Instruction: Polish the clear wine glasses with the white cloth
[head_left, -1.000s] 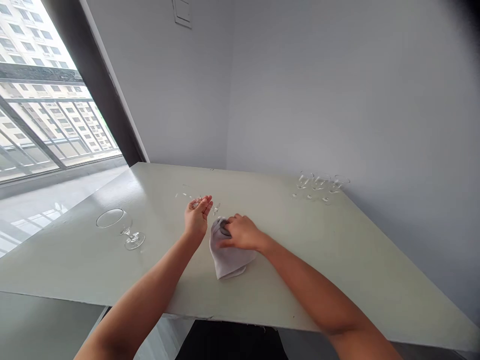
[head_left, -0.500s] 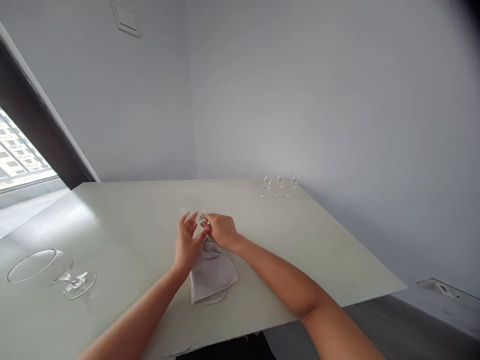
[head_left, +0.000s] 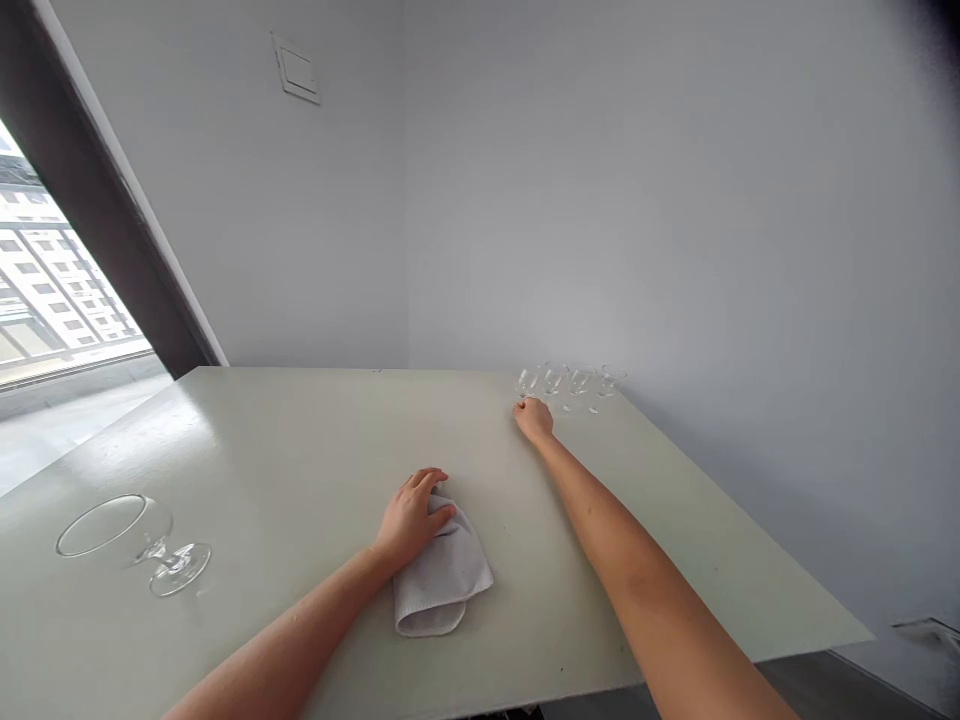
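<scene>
My left hand (head_left: 415,515) rests on a folded light grey cloth (head_left: 448,578) near the front of the table, its fingers and thumb curled round the cloth's upper end. Stretched far out to the back right, my right hand (head_left: 534,418) is closed at the foot of a small stemmed glass (head_left: 528,380). That glass stands at the left end of a row with several similar ones, such as the neighbouring stemmed glass (head_left: 556,378). My fingers cover its stem and base.
A large stemmed glass (head_left: 112,530) tilts in view at the left of the pale table (head_left: 315,440), its round foot toward the right. Walls border the table at the back and right. The table's front edge runs below my arms.
My right hand has left the left hand and reached to the back right, where one more small glass now stands in the row. My left hand has settled down onto the cloth.
</scene>
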